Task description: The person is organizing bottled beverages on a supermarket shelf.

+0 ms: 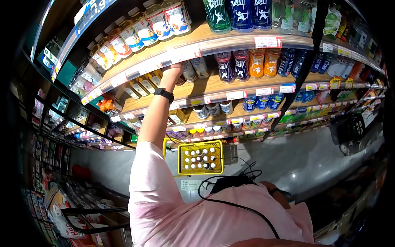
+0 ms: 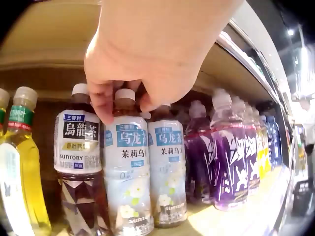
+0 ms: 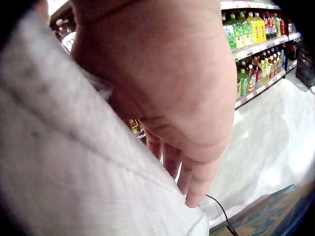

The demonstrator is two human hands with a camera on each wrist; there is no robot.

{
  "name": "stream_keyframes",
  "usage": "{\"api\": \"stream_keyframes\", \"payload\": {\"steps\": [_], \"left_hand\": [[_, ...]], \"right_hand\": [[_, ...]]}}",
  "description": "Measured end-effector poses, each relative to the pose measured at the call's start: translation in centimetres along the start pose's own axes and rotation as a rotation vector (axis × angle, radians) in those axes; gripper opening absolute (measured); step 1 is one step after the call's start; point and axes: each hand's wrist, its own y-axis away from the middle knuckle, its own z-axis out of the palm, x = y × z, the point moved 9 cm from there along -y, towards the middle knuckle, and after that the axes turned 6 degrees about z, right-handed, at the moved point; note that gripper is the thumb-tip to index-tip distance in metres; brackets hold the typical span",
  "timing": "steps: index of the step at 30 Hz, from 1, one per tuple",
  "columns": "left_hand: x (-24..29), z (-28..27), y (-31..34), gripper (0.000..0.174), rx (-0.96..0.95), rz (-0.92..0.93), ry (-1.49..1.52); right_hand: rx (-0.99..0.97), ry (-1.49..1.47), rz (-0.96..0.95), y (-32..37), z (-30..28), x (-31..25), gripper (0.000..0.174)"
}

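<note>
My left hand (image 2: 142,64) reaches onto the drinks shelf from above, thumb and fingers around the neck of a pale blue jasmine oolong tea bottle (image 2: 129,172). That bottle stands upright beside a second tea bottle (image 2: 168,172) of the same label. To its left is a dark oolong tea bottle (image 2: 78,147) with a white label. In the head view, the left hand (image 1: 173,72) is partly under the upper shelf edge. My right hand (image 3: 182,108) hangs low beside light cloth, its fingers pointing down and holding nothing.
Purple drink bottles (image 2: 231,152) stand to the right, and a yellow-liquid bottle (image 2: 22,162) to the left. The upper shelf edge (image 1: 144,62) runs over the hand. On the floor sits a yellow basket (image 1: 200,142) with several capped bottles. A black cable (image 1: 242,208) crosses the person's body.
</note>
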Motion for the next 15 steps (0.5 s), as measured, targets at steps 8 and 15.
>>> {"api": "stream_keyframes", "payload": {"steps": [8,15], "left_hand": [[-1.5,-2.8,6.4,0.04,0.006,-0.445,0.208],[1.5,-9.2,11.3,0.033,0.282,-0.417,0.716]], "right_hand": [[0.009,0.048,-0.05,-0.5,0.9,1.7,0.039],[0.088,-0.392,-0.056,-5.0,-1.2,4.6,0.029]]}}
